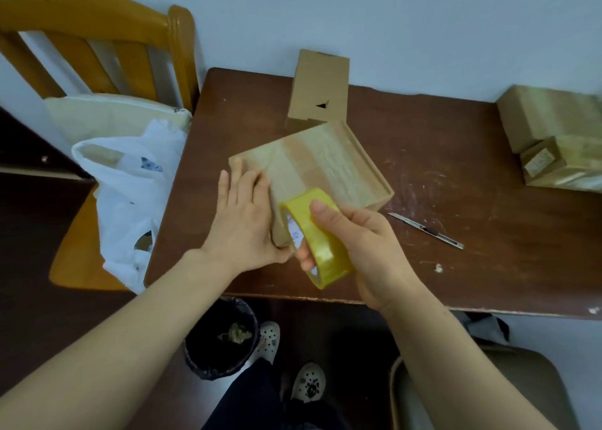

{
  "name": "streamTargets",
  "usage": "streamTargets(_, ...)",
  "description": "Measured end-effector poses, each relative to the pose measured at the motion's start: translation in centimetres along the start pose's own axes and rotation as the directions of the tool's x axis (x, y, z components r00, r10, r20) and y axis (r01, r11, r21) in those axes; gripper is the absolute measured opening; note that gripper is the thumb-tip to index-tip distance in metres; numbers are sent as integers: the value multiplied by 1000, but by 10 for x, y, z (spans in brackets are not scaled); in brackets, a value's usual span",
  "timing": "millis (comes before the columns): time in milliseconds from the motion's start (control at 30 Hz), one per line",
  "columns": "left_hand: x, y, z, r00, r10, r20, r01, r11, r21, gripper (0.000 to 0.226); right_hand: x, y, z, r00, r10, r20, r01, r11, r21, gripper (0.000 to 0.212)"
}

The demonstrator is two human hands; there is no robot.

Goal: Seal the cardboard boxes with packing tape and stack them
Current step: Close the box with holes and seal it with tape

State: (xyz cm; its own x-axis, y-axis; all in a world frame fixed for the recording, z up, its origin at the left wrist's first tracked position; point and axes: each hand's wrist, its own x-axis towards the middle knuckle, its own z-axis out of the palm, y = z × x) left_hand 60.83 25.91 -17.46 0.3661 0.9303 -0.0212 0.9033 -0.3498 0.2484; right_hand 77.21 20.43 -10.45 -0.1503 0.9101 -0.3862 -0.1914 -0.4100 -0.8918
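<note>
Setting: home room | worn brown table (488, 175) against pale wall | wooden chair (97, 38) upper left | lined bin (221, 341) bottom centre

No text can be read. There is red print on the inner core of the yellow tape roll (321, 244), too blurred to make out. The pale label (539, 163) on the small taped box (573, 162) at far right is unreadable. A blue marking on the white plastic bag (130, 195) is illegible.

I see a scratched brown table (456, 169): taped flat box (325, 166), upright carton (317, 84) behind it, box cutter (426, 230), taped boxes (550, 120) far right.
</note>
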Motion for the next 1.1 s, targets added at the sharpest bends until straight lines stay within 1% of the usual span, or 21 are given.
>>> streamTargets(67,2,1,-1,1000,4,16,-3,999,-53,129,-2,1,-3,1000,-15,-18,15,1000,-4,38)
streamTargets(133,2,1,0,999,4,34,-2,999,-38,133,-7,4,-3,999,-27,-44,27,1000,-8,38)
streamTargets(233,2,2,1,998,-5,64,5,1000,-10,139,-15,13,-2,991,-34,-130,31,999,-25,32)
streamTargets(300,5,2,0,998,1,59,-2,1000,16,142,-21,22,-5,984,-23,-177,17,999,-38,31)
streamTargets(433,7,5,-1,997,-6,76,1,998,59,144,-35,46,-6,972,61,-226,-73,996,-44,31)
streamTargets(600,8,3,0,996,-17,82,8,995,103,144,-26,78,-9,937,164,-309,-200,976,-86,47)
streamTargets(700,9,5,0,995,-8,101,-4,993,121,143,-13,93,-13,923,186,-337,-243,961,-134,40)
streamTargets(733,9,6,-1,992,-4,129,-11,993,117,142,-9,95,-14,922,185,-339,-249,956,-156,39)
streamTargets(767,9,6,-5,984,-4,176,-11,997,81,142,-5,97,-14,923,184,-338,-253,952,-172,38)
streamTargets(800,9,5,-11,972,-5,236,5,1000,-3,140,-2,98,-15,925,181,-335,-252,950,-184,38)
streamTargets(833,13,2,-19,957,-15,291,55,990,-127,136,2,97,-15,927,177,-330,-250,948,-195,37)
streamTargets(867,19,0,-28,950,-49,310,133,957,-256,128,5,96,-16,929,176,-325,-250,947,-202,37)
streamTargets(900,30,-2,-32,958,-116,261,206,913,-352,118,8,96,-16,931,176,-321,-250,947,-204,36)
streamTargets(933,44,0,-32,967,-206,148,247,896,-370,108,10,95,-16,931,176,-319,-247,948,-199,36)
streamTargets(967,58,4,-28,966,-257,29,254,924,-286,96,12,95,-16,932,173,-319,-243,951,-194,37)
streamTargets(1000,70,12,-22,966,-254,-35,246,956,-163,86,13,96,-15,931,169,-322,-240,951,-194,37)
streamTargets(1033,80,20,-13,972,-233,-29,231,972,-49,82,15,97,-14,930,166,-327,-240,950,-198,37)
streamTargets(1100,93,30,6,976,-206,75,200,976,80,86,19,97,-15,927,165,-336,-243,948,-206,37)
